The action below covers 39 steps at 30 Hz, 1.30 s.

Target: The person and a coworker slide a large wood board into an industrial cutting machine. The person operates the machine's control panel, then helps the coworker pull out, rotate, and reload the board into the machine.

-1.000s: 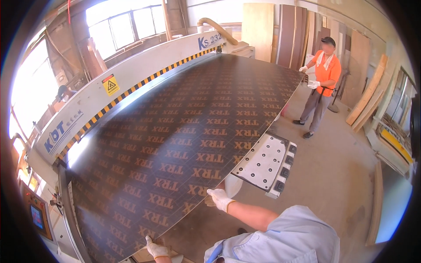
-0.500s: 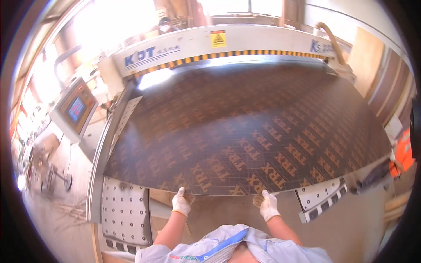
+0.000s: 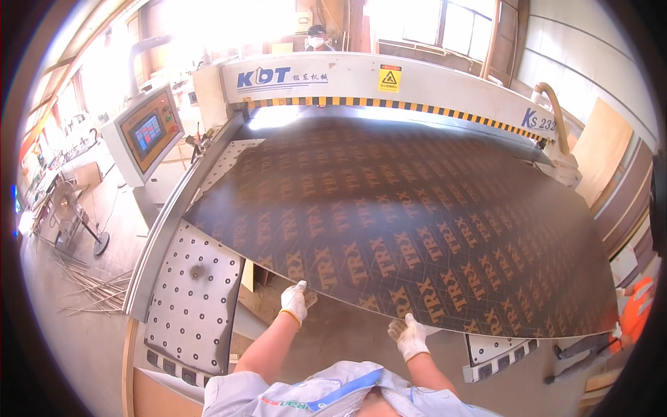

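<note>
A large dark panel (image 3: 403, 194) with repeated orange lettering lies across the bed of a saw machine, beneath its long white beam (image 3: 451, 83) with a striped strip. Its near edge slants down to the right. My left hand (image 3: 297, 303), in a white work glove, grips that edge left of centre, thumb on top and fingers curled. My right hand (image 3: 408, 335), also gloved, grips the same edge further right, fingers largely hidden under it. A perforated support table (image 3: 186, 299) shows below the panel's left end and another (image 3: 495, 351) below its right part.
A control screen (image 3: 144, 132) on an arm stands at the left, with a fan (image 3: 69, 208) and loose sticks (image 3: 90, 292) beyond. A masked person (image 3: 318, 43) is behind the beam. A co-worker in orange (image 3: 632, 313) is at the right. Boards (image 3: 601, 160) lean right of the machine.
My view has swung from the co-worker toward the machine. The panel's left corner has moved away from me along the machine, uncovering more of the left support table. Both hands stay on the edge.
</note>
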{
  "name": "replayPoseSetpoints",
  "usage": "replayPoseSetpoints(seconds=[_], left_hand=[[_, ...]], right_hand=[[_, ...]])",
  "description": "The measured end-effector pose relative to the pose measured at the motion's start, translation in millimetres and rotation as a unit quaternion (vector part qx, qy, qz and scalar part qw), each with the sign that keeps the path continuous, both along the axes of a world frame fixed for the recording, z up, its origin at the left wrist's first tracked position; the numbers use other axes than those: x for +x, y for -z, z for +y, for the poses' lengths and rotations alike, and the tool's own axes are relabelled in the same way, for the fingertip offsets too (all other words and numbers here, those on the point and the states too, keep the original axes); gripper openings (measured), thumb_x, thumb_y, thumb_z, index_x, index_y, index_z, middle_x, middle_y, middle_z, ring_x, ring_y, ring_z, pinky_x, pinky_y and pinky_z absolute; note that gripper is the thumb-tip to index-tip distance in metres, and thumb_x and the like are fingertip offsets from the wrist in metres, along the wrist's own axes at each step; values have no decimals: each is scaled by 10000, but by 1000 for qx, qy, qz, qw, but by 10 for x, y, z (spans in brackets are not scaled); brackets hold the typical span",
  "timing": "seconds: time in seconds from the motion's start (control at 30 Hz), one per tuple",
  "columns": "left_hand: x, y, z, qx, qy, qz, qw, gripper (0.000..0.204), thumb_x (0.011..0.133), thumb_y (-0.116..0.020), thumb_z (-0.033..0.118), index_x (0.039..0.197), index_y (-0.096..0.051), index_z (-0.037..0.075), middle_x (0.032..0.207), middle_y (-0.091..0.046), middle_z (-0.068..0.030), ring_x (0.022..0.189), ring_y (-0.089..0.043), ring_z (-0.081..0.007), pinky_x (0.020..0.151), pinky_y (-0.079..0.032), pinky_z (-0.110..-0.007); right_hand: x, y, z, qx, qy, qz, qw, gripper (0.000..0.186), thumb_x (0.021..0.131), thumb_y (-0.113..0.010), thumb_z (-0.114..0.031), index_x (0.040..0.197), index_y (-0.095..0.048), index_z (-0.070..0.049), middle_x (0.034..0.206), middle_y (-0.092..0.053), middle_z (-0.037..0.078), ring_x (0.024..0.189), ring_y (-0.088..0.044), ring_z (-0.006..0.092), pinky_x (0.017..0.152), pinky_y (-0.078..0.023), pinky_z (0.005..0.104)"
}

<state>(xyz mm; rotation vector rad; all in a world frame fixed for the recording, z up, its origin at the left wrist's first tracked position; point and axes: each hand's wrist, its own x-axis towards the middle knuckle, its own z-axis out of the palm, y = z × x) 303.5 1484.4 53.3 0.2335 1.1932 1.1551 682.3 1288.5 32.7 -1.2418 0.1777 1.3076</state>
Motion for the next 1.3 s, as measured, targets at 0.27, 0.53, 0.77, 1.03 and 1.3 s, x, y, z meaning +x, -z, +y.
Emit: replayPoseSetpoints(seconds=[0.27, 0.53, 0.77, 1.03, 1.3], left_hand=[[188, -24, -308, 144, 250, -164, 943, 343, 1263, -702, 189, 950, -563, 190, 881, -529, 2, 755, -549, -173, 676, -474, -390], [-408, 1392, -1518, -124, 392, 9, 911, 332, 1244, -760, 319, 1479, -699, 92, 1302, -787, -130, 1183, -755, -344, 1060, -644, -526], [-481, 1683, -2867, -219, 401, 108, 883, 489, 1251, -792, 365, 1627, -729, 60, 1404, -836, -170, 1265, -781, -386, 1132, -677, -572], [285, 1536, -4733, -197, 430, 123, 872, 469, 1253, -781, 381, 1596, -733, 65, 1384, -828, -163, 1254, -772, -387, 1119, -679, -579], [491, 1277, -6233, -173, 481, 105, 853, 452, 1255, -771, 396, 1565, -738, 70, 1365, -819, -155, 1243, -763, -389, 1106, -681, -586]], right_hand=[[-347, -421, 1582, 58, -116, -10, 992, 261, 1245, -737, -353, 1190, -720, -98, 979, -818, 150, 697, -765, 289, 607, -639, 461], [-219, -748, 8, 185, -176, -260, 931, 292, 1242, -796, -335, 1264, -839, -48, 1006, -807, 38, 861, -726, 151, 783, -608, 358], [773, -381, -3300, -32, 195, -243, 950, 253, 1201, -810, -275, 1244, -878, -35, 1067, -890, 84, 888, -833, 181, 790, -708, 380], [1718, -213, -6442, -56, 390, -213, 894, 267, 1194, -847, -253, 1305, -837, -11, 1048, -857, 90, 859, -813, 188, 766, -678, 363], [1704, -104, -8440, -69, 463, -178, 866, 372, 1187, -857, -285, 1404, -797, 12, 1098, -876, 140, 838, -836, 233, 754, -721, 405]])
